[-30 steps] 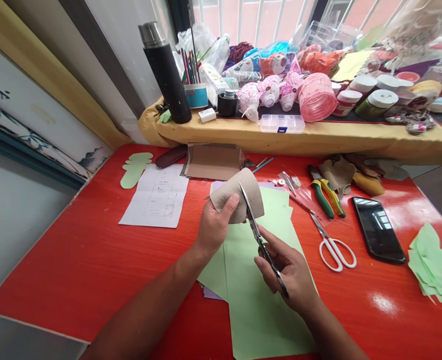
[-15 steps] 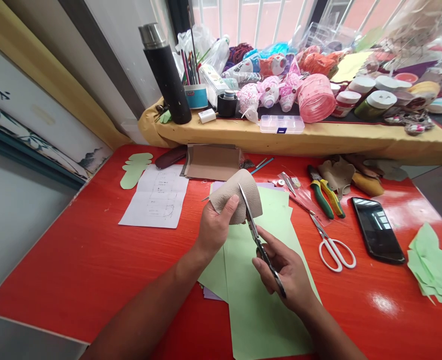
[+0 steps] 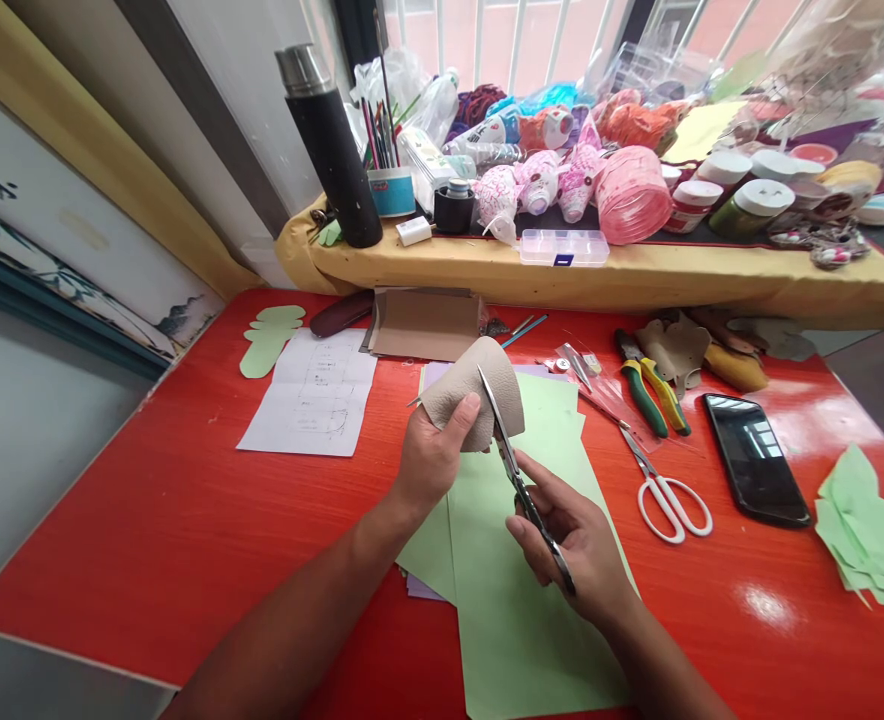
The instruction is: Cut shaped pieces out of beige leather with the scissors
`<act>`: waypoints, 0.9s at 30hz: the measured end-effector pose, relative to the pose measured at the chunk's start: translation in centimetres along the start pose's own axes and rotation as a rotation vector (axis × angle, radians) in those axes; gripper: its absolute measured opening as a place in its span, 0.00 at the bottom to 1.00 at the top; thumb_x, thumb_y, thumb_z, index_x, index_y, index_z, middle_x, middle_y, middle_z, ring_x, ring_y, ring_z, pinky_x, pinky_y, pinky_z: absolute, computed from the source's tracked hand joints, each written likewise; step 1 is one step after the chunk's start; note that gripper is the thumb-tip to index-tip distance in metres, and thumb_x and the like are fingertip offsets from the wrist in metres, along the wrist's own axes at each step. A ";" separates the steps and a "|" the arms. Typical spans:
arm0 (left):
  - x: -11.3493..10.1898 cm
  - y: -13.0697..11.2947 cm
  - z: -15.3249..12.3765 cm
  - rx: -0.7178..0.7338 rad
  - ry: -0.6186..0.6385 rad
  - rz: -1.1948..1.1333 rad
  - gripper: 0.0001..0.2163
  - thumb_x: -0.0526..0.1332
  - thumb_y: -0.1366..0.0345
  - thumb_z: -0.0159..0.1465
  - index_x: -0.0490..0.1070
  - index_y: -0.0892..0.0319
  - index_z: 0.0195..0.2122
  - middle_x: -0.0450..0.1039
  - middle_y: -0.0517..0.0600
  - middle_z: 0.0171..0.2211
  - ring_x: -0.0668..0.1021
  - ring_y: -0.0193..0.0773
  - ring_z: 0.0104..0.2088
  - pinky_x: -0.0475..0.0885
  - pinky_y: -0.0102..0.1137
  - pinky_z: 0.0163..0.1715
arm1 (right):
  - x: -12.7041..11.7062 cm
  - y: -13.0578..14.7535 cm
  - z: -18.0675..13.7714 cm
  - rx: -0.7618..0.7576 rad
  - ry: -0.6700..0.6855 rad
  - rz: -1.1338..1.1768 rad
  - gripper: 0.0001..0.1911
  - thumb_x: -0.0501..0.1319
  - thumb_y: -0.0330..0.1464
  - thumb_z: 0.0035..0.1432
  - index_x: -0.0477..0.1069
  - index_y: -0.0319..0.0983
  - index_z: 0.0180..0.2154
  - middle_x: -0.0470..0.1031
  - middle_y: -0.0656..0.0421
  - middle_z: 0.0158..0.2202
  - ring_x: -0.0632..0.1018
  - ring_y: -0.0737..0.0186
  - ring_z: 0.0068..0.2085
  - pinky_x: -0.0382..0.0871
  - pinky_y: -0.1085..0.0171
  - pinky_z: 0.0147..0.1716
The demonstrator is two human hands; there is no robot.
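Observation:
A curved piece of beige leather point(image 3: 498, 385) is pinched in my left hand point(image 3: 432, 450), thumb on its grained face and the other fingers hidden behind. My right hand point(image 3: 562, 530) is closed around the dark handles of a pair of scissors point(image 3: 503, 450). Its blades point up and away, and one lies over the leather's front face; where the other blade runs behind is hidden. Both hands are held above sheets of light green paper point(image 3: 524, 590). A thin pointed thing sticks out left of the leather, too small to name.
White-handled scissors point(image 3: 671, 505), a phone point(image 3: 757, 460) and green-yellow pliers point(image 3: 650, 385) lie to the right. Green paper scraps point(image 3: 869, 530) are at the far right. A drawn-on white sheet point(image 3: 311, 395) and a green paper cutout point(image 3: 271, 340) lie left. Behind, a thermos point(image 3: 337, 150) stands on the crowded sill.
Almost nothing differs. My hands, the leather and the scissors have shifted very slightly; both grips are the same.

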State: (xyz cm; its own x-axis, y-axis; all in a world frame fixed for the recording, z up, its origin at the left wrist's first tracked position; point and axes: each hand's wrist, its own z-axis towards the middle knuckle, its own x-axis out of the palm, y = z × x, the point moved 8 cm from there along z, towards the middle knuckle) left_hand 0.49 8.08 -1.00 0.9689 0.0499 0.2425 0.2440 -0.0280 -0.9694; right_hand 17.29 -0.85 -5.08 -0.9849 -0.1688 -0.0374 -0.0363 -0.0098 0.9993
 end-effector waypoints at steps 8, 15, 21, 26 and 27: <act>0.0 0.1 0.1 -0.005 -0.003 -0.003 0.18 0.71 0.47 0.66 0.76 0.58 0.34 0.73 0.45 0.24 0.77 0.35 0.23 0.76 0.30 0.24 | 0.1 0.0 -0.1 0.008 0.007 -0.027 0.32 0.67 0.41 0.72 0.71 0.39 0.73 0.58 0.70 0.21 0.60 0.69 0.16 0.57 0.68 0.14; -0.2 0.2 0.2 0.021 0.008 0.000 0.17 0.70 0.49 0.68 0.75 0.57 0.32 0.71 0.44 0.23 0.75 0.34 0.22 0.75 0.30 0.23 | 0.0 0.1 0.0 0.014 0.025 -0.061 0.31 0.66 0.38 0.72 0.71 0.39 0.72 0.57 0.69 0.24 0.59 0.69 0.18 0.57 0.68 0.16; -0.2 0.1 0.2 0.047 0.018 0.023 0.18 0.68 0.50 0.69 0.72 0.57 0.28 0.69 0.44 0.21 0.73 0.33 0.22 0.73 0.30 0.24 | 0.0 1.1 0.1 0.100 0.026 -0.074 0.31 0.67 0.37 0.72 0.71 0.38 0.72 0.58 0.68 0.25 0.60 0.67 0.21 0.58 0.67 0.20; -0.1 -0.1 0.2 0.050 0.021 0.034 0.18 0.69 0.50 0.68 0.71 0.56 0.28 0.68 0.43 0.21 0.71 0.33 0.22 0.70 0.29 0.24 | 0.2 0.8 0.3 0.094 0.038 -0.023 0.35 0.69 0.41 0.70 0.70 0.36 0.73 0.59 0.68 0.25 0.61 0.68 0.20 0.58 0.67 0.18; -0.1 -0.1 0.1 0.050 0.020 0.043 0.19 0.69 0.49 0.68 0.71 0.56 0.28 0.68 0.43 0.21 0.70 0.33 0.23 0.70 0.29 0.25 | 0.2 0.7 0.3 0.088 0.038 -0.009 0.35 0.69 0.41 0.70 0.70 0.36 0.73 0.59 0.68 0.25 0.61 0.68 0.19 0.58 0.67 0.17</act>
State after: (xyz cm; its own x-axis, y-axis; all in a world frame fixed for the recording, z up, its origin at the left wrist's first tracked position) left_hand 0.38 8.22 -0.93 0.9791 0.0296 0.2013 0.2007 0.0198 -0.9794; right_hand 17.05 -0.60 -4.37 -0.9775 -0.2063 -0.0447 -0.0612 0.0744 0.9953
